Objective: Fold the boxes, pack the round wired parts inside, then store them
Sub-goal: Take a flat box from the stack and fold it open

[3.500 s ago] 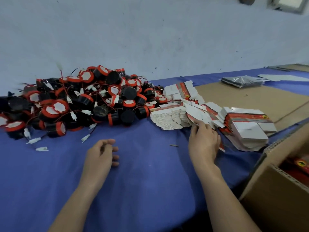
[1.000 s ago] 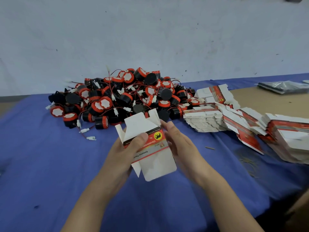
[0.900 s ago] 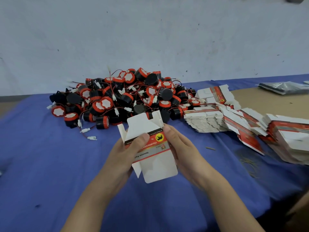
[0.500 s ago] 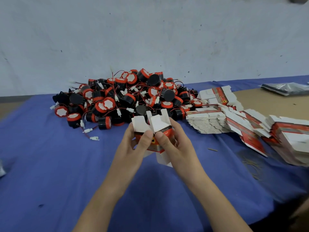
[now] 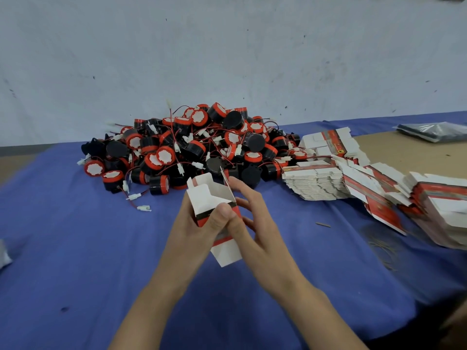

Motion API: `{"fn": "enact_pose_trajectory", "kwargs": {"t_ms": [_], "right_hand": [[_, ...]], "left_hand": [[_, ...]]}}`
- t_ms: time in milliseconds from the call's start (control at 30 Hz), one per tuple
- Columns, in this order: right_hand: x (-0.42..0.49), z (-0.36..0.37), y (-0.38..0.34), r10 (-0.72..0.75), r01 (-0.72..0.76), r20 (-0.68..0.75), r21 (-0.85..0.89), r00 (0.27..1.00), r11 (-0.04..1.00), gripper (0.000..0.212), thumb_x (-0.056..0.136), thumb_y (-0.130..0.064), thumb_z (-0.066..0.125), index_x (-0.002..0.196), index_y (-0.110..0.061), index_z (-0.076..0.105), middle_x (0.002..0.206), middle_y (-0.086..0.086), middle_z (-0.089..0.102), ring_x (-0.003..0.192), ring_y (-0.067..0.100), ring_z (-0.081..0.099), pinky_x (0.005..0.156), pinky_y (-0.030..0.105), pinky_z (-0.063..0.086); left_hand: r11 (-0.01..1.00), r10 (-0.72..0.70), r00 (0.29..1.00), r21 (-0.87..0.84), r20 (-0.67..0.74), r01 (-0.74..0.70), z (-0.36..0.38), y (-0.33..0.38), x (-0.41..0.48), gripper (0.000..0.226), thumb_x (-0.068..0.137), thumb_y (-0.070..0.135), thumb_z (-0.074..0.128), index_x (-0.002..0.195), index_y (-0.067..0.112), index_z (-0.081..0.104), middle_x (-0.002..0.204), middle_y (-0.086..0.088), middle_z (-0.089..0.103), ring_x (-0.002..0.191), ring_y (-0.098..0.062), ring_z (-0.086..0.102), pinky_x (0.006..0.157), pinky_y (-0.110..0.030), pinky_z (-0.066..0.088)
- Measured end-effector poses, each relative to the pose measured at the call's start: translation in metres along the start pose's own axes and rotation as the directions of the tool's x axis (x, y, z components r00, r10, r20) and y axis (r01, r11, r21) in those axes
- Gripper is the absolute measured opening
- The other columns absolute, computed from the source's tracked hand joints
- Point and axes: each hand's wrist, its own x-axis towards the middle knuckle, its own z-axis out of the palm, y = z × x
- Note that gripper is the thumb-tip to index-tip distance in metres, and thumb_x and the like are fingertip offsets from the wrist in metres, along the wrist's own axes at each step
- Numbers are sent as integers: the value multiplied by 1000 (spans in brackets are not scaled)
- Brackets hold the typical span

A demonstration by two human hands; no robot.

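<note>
A small white and red carton (image 5: 212, 198) is held above the blue cloth, its far end open with flaps standing up. My left hand (image 5: 197, 231) grips its left side, thumb pressed on the red band. My right hand (image 5: 255, 228) holds the right side, with fingers reaching up along the far flap. Behind them lies a big heap of round black and red wired parts (image 5: 192, 145) with white plugs. To the right, stacks of flat unfolded cartons (image 5: 316, 183) lie fanned out.
The blue cloth (image 5: 75, 248) covers the table, with a brown board (image 5: 404, 152) at the right rear and a dark plastic bag (image 5: 434, 131) on it. A white wall stands close behind the heap. Loose white plugs (image 5: 142, 207) lie left of the carton.
Since 3.5 s ago, my right hand took a flat carton from the stack and both hands opened it into a tube. In the last half second the carton turned, its open end facing up.
</note>
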Motion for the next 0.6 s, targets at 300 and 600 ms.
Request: {"fn": "enact_pose_trajectory", "kwargs": {"t_ms": [300,600], "right_hand": [[-2,2,1,-73,63,-51,-179,996,982,37,102,-60,39,130,-41,54,142,-16,50,134,21,49,101,41,49],[-4,7,-3,26,-28,-45,-49,999,998,28,97,-61,42,106,-37,53,139,-27,38,134,14,47,91,15,47]], "left_hand": [[1000,7,1000,7,-2,-7,1,1,0,84,63,81,67,127,28,57,108,9,74,99,-9,72,72,-16,55],[999,-43,998,-30,54,44,1,1,-4,49,85,65,51,122,35,60,111,5,73,102,-14,71,79,-25,58]]}}
